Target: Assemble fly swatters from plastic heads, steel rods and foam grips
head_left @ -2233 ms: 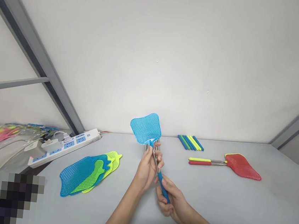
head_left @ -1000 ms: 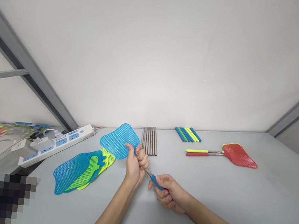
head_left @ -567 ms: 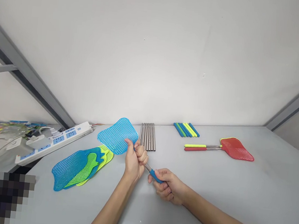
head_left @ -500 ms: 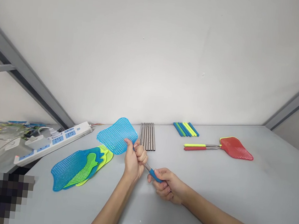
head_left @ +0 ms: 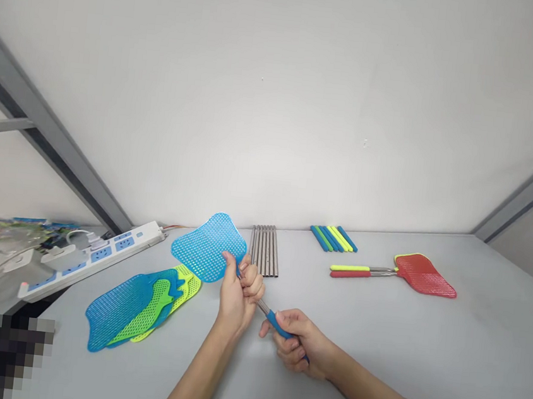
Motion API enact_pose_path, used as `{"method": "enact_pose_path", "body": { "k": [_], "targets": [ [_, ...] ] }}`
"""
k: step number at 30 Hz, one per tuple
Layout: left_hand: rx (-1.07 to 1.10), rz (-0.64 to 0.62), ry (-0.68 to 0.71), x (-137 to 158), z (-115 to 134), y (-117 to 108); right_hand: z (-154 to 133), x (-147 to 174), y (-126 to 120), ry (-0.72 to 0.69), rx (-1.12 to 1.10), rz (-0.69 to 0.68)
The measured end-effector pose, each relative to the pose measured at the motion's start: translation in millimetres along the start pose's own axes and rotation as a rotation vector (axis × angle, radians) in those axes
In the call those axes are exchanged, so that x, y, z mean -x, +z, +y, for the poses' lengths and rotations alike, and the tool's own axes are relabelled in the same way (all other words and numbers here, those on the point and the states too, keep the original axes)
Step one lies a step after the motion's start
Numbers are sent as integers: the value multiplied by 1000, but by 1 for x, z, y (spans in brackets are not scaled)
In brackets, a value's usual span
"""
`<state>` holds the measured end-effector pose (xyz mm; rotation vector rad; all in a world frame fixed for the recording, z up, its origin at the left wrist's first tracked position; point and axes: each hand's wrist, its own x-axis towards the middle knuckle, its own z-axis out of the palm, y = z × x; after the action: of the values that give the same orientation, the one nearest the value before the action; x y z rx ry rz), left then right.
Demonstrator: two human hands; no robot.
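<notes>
A fly swatter with a light blue mesh head (head_left: 209, 247) is held over the table, its head up and to the left. My left hand (head_left: 239, 295) is wrapped round its metal rod, close below the head, with the thumb laid along it. My right hand (head_left: 301, 346) grips the blue handle sleeve (head_left: 278, 324) at the lower end. A short piece of bare rod shows between the two hands. The joint of head and rod is mostly hidden by my left fingers.
Loose blue, green and yellow swatter heads (head_left: 122, 305) overlap at left. Metal rods (head_left: 265, 250) lie behind my left hand, coloured handle sleeves (head_left: 333, 238) further right. Finished-looking red and yellow swatters (head_left: 425, 276) lie at right. A power strip (head_left: 109, 249) runs along the left edge.
The blue sleeve's far end now shows beneath my right hand, which sits slightly lower. Both hands keep their grip, and the whole view has shifted a little.
</notes>
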<state>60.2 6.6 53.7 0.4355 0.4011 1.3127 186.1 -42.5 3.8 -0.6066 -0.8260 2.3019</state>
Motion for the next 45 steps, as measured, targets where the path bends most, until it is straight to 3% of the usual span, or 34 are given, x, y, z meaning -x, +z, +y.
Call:
{"method": "enact_pose_path", "body": {
  "k": [11, 23, 32, 41, 45],
  "targets": [
    [-77, -19, -19, -2, 4, 2, -3, 1, 0, 33, -58, -20],
    [-358, 170, 205, -8, 4, -4, -2, 1, 2, -91, 37, -28],
    [-611, 330, 327, -18, 3, -17, -39, 18, -12, -232, 4, 139],
    [-756, 308, 244, -17, -6, -23, -60, 31, -28, -321, -177, 167],
    [-766, 280, 195, -14, -14, -16, -65, 34, -29, -374, -93, 205]
  ]
}}
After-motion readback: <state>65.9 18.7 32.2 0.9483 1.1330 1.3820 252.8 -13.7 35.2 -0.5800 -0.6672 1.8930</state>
